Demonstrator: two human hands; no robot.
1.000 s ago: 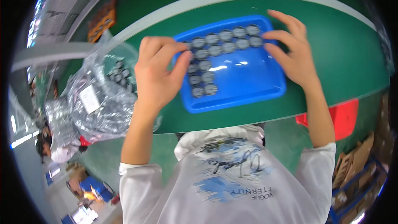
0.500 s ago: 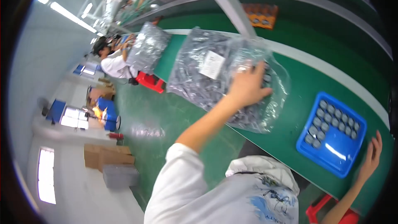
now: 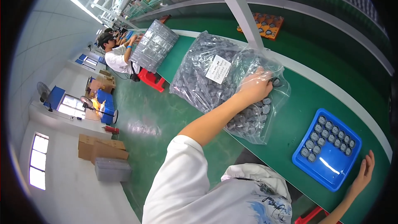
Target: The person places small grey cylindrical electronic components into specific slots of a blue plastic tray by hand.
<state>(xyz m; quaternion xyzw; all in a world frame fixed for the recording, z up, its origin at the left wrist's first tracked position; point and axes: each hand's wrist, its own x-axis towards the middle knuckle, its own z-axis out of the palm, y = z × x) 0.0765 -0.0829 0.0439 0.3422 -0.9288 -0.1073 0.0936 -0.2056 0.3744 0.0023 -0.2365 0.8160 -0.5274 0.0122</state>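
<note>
Left hand [image 3: 256, 87] curled (hold unclear) in clear plastic bag [image 3: 198, 74], seemingly for access; right hand [image 3: 363, 176] open, empty, four o'clock of blue plastic tray [image 3: 325, 170]

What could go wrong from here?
The left hand appears to be inside the clear bag; film might snag the fingers and drag loose grey parts out.
The bag lies by the green table's front edge, so a tug could spill parts floorward.
The right hand is beside the blue tray; a bump might shift it.
</note>
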